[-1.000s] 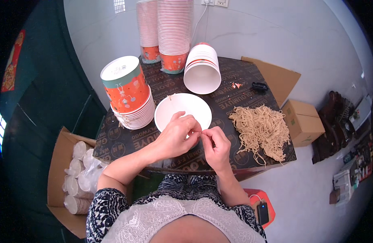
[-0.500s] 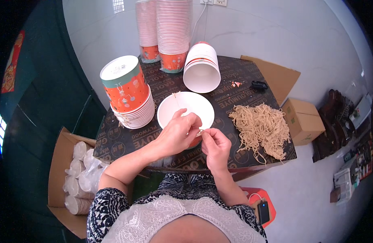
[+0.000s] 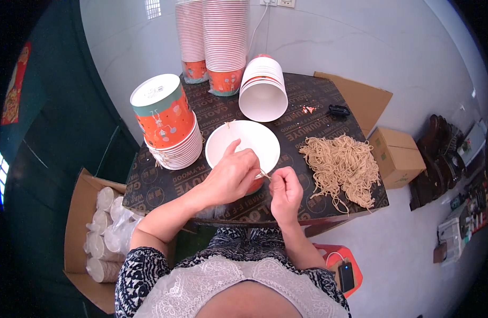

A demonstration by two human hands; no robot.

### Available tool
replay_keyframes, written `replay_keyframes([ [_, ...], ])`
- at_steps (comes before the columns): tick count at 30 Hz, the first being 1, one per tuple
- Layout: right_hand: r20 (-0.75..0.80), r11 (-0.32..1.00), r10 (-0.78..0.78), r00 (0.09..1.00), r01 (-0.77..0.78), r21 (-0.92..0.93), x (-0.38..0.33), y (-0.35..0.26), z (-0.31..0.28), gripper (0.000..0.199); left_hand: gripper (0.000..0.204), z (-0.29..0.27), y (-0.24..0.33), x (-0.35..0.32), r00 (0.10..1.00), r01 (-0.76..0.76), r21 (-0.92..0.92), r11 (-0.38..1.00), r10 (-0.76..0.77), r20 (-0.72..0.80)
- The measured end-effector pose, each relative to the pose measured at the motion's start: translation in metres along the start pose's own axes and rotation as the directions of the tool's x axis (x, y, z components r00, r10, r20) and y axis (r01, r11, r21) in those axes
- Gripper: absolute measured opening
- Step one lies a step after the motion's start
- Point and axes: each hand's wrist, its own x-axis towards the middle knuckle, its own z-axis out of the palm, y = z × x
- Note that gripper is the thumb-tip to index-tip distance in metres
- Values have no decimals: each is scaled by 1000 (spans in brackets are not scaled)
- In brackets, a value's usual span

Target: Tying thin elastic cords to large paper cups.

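Observation:
A white-lined paper bucket (image 3: 217, 142) stands mouth up near the table's front edge, some of its orange outside showing below my hands. At its near right rim, my left hand (image 3: 234, 174) is closed on a beige string (image 3: 263, 175), with one finger raised over the mouth. Just to the right, my right hand (image 3: 286, 194) pinches the other part of the string, and a short length spans the gap between them. Another bit of string shows at the far rim. My fingers hide how the string is fastened. A heap of beige strings (image 3: 341, 168) lies to the right.
Upside-down orange buckets (image 3: 162, 122) are stacked at left. Tall bagged bucket stacks (image 3: 226, 40) stand behind, beside a bucket stack on its side (image 3: 263, 98). A black object (image 3: 339, 110) lies at far right. Left of the table, a carton (image 3: 77, 233) holds wrapped white goods.
My right hand has shifted slightly right and down, away from the left hand. More string now shows stretched between them. The bucket remains in place.

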Motion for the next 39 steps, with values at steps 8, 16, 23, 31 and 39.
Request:
replay_keyframes([
  [8,26,994,96,995,-95,-58,-6,11,-24,16,8,-10,-6,2,996,30,-4,1000,-29,88],
  [16,284,916,-161,945,250,-314,23,-19,-17,24,11,-19,-20,-3,979,-131,-91,987,115,-166],
  [23,119,885,-303,946,325,-332,14,3,-10,10,60,27,-48,-55,572,272,-223,936,-344,-744],
  [31,89,908,-355,930,366,-205,-19,-6,30,16,118,20,-11,-78,687,147,-872,468,-682,-250],
  [39,212,900,-395,894,423,-105,-36,-18,45,26,134,-1,14,-107,633,111,-634,765,-547,-549],
])
